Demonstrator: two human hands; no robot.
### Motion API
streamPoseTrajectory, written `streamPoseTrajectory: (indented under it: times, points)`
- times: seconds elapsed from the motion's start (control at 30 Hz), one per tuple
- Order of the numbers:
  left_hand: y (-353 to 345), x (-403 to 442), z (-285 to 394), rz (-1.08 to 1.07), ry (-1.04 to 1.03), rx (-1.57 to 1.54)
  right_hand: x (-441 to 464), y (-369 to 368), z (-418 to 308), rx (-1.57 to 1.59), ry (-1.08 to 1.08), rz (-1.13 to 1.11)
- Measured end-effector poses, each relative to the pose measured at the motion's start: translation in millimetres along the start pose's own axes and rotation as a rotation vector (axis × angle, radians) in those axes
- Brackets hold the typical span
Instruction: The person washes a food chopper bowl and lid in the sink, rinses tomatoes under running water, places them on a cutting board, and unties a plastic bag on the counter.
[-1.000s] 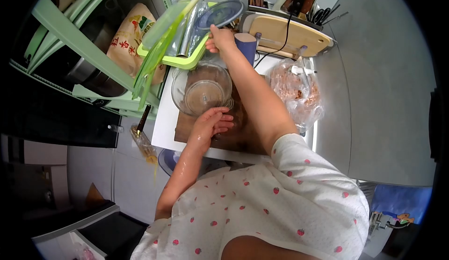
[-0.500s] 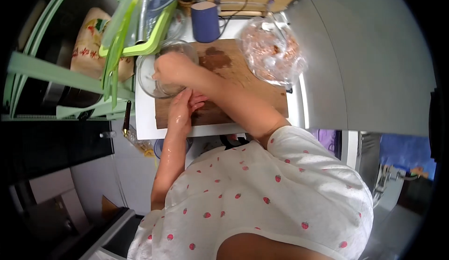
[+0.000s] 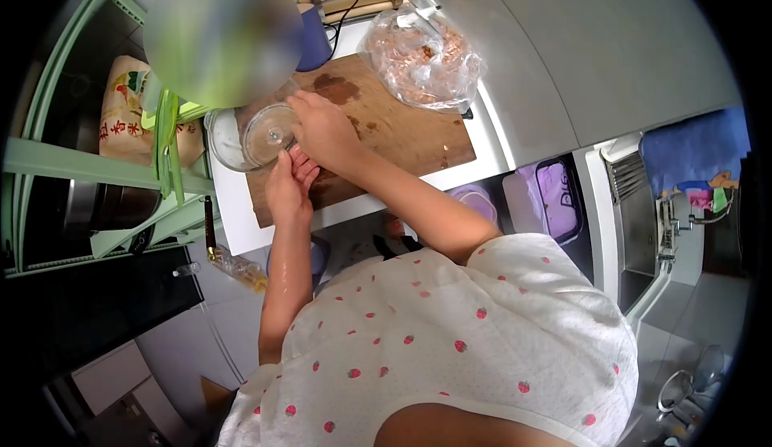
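Note:
A clear round glass lid (image 3: 259, 143), with what looks like a knob at its centre, is held over the left part of a wooden cutting board (image 3: 402, 137). My right hand (image 3: 326, 132) grips its right rim with the fingers bent over the edge. At the near rim, my left hand (image 3: 289, 190) has its thumb and fingers closed on the edge, palm partly up. Just left of the lid, and partly behind it, sits a clear glass bowl (image 3: 223, 149). Both hands are close together, and the left forearm looks wet.
A clear plastic bag of pinkish food (image 3: 422, 57) lies at the board's far right. Behind stands a blue-purple container (image 3: 314, 41) beside a cord. A green rack (image 3: 72, 161) and a printed sack (image 3: 125, 113) flank the left side. A blurred patch hides the upper left.
My right hand has opened out of its fist over the glassware and now grips the lid's right rim. My left hand has closed on the near rim. The view has shifted and turned.

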State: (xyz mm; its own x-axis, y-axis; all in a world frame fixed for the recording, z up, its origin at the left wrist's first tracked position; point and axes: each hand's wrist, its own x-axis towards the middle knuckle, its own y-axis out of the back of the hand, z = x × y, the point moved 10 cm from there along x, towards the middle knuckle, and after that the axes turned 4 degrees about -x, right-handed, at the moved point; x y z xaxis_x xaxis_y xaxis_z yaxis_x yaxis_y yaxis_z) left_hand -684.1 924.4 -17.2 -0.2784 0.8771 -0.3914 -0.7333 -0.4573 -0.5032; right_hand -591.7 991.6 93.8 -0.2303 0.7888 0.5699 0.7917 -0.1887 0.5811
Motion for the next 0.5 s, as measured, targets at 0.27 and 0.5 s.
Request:
streamPoseTrajectory:
  times: [0.27,0.5]
  points:
    - [-17.4,-34.3,22.7,-0.146,-0.122,-0.083,-14.2,68.7,-27.1,0.200,-0.062,0.025]
    - [36.7,-54.5,49.6,0.119,-0.331,-0.069,-41.2,-3.8,-54.3,0.135,-0.070,-0.621]
